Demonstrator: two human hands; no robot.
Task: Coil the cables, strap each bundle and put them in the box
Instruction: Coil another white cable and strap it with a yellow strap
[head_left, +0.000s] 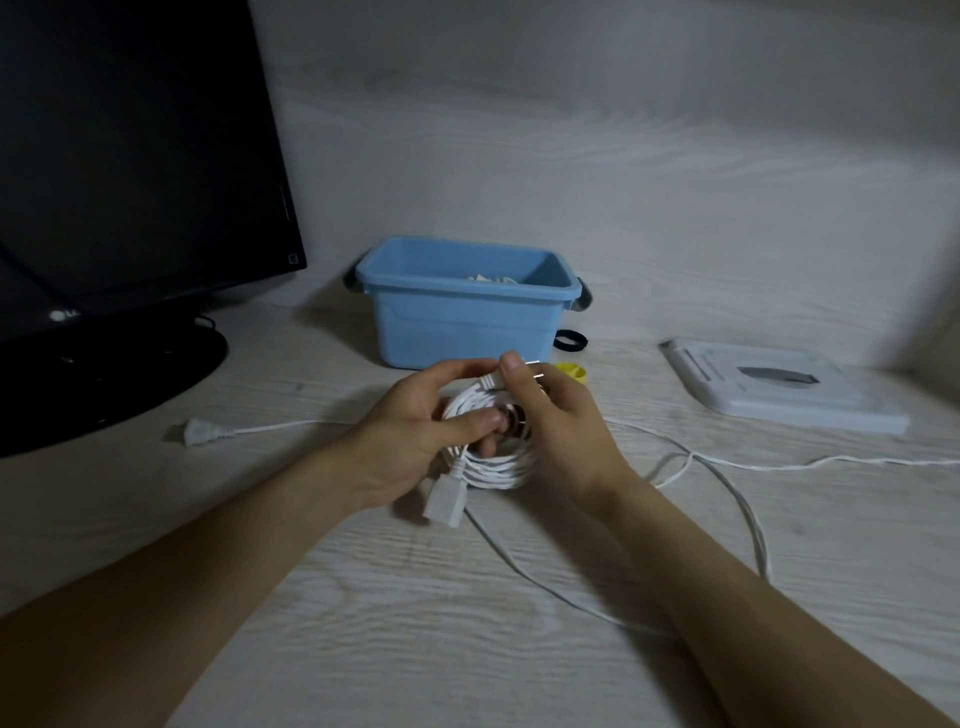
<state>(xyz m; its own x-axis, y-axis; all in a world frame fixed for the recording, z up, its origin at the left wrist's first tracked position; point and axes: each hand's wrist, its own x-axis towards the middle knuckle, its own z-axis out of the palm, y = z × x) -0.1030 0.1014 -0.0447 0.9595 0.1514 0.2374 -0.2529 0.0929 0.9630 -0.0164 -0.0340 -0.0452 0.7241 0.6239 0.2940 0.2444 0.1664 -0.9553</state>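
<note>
A coiled white cable (498, 465) sits between my hands just above the desk. My left hand (415, 436) grips the coil's left side, thumb across the loops, and a white socket end (444, 501) hangs below it. My right hand (556, 421) pinches the coil's top near the plug prongs (537, 371). Behind stands the blue box (467, 306), with something white inside. A second white cable (737, 499) lies loose on the desk, its plug (200, 431) at the left. A yellow strap (571, 371) and a black strap (570, 341) lie by the box.
A black monitor (130, 171) on a round stand fills the left. At the right lies a flat white lid-like tray (779, 387). The light wood-grain desk (415, 597) meets a wall of the same finish behind the box.
</note>
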